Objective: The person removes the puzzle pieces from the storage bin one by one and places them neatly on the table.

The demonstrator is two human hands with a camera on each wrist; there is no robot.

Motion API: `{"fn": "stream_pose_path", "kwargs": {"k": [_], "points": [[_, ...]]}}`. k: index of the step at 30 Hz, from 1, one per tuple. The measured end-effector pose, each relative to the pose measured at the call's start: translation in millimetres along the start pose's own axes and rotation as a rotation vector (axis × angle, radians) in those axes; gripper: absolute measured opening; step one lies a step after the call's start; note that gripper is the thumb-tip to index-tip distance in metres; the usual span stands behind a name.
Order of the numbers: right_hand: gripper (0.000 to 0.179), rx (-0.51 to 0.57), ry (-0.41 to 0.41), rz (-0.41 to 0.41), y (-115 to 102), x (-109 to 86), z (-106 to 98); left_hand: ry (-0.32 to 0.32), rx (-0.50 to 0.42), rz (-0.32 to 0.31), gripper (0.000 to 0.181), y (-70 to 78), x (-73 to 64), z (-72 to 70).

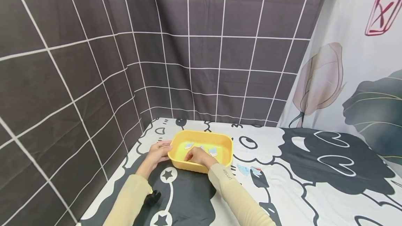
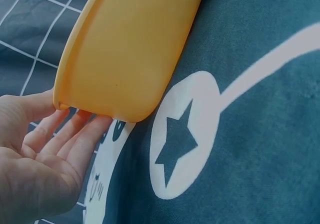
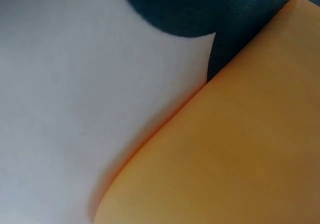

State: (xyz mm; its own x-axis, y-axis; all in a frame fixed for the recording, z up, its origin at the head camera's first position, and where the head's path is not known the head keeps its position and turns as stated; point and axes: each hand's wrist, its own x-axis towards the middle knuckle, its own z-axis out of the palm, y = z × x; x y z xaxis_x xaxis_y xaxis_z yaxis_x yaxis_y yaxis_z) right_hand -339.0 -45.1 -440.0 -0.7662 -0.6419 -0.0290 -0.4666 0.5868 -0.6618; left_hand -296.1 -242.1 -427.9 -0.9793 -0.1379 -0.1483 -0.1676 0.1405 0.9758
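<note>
currently stretching two beige sleeves (image 1: 128, 201) forward from the near side of the yellow plastic bin (image 1: 204, 137). gripping the bin's left end with the left hand (image 1: 157, 153), thumb at the rim, fingers against the outside of the end wall. reaching over the bin's near wall with the right hand (image 1: 201, 156), fingers bent down toward the bin's floor; cannot tell whether pinching something or nothing, with fingertips hidden.

could tip or slide the bin on the soft fabric by leaning the right forearm on its near wall while steadying only its left end. could also drop something outside the near wall by lifting with too light a pinch, or fail to get a nail under an edge so flat.

inside the bin, showing three flat blue-and-white puzzle-like pieces (image 1: 212, 151): one toward the left, one small and partly covered behind the right hand, one to the right of that hand. just outside the bin's right end, showing two loose pieces (image 1: 243, 169) side by side on a cartoon-print cloth (image 1: 282, 173). could brush these about by swinging the right sleeve outward, judging from such closeness.

farthest, behind the bin, showing a dark grid-patterned curtain (image 1: 204, 51); beyond its right, a white curtain (image 1: 355, 55) with a tulip print.
</note>
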Motion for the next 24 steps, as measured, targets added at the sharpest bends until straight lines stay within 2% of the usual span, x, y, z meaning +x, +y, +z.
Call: {"fn": "stream_pose_path", "kwargs": {"k": [11,18,24], "points": [[0.007,0.055,0.018,0.036,1.5,-3.9,0.1,0.008,-0.028,-0.007,0.041,-0.5,-1.8,3.0],[0.007,0.069,0.075,0.053,-0.3,-11.3,-5.4,-0.006,-0.006,-0.001,0.044,-1.6,-2.2,1.9],[0.008,0.103,0.118,0.062,-1.3,-18.1,-12.6,-0.024,-0.025,-0.001,0.048,-1.2,-3.7,-1.2]]}}
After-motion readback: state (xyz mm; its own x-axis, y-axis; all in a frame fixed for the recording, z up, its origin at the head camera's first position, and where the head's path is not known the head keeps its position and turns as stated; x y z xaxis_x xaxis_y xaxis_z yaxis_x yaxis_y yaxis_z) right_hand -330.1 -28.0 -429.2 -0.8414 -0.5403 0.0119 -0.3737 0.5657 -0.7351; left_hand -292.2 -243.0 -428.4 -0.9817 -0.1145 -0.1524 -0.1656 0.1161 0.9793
